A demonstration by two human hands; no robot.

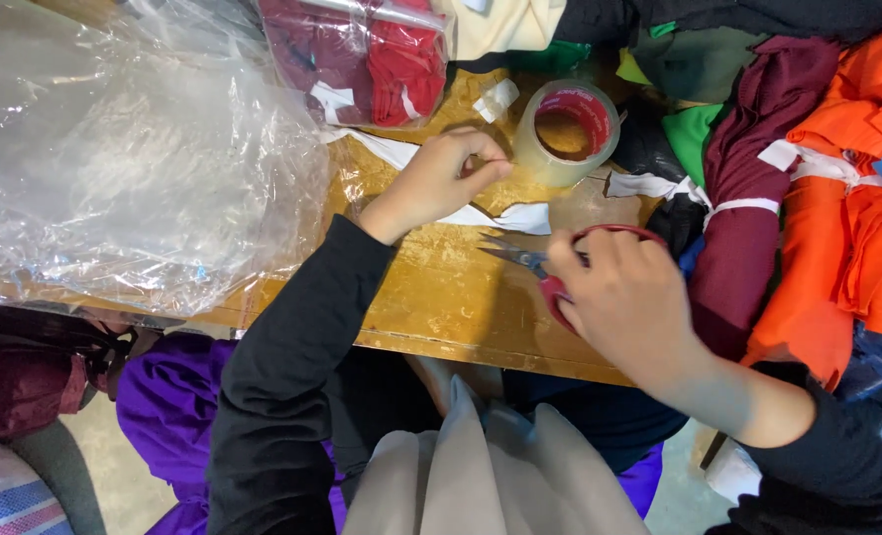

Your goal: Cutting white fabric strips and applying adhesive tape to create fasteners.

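Red-handled scissors (550,269) sit gripped in the right hand (624,297) at centre frame, blades open toward the left hand (451,173) pinching tape beside the roll (565,132) above; a taut strip would likely cut cleanest.

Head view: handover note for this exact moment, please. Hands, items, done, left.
Left hand: pinched at the tape roll, apparently on the tape end; the strip itself is too clear to see.
Right hand: grips red-handled scissors, blades pointing toward the left hand.
White paper strips lie on the wooden table; one bagged red garment behind, clear plastic bags left, folded clothes pile right.
Done: one garment bagged.
Left: tape not yet cut.
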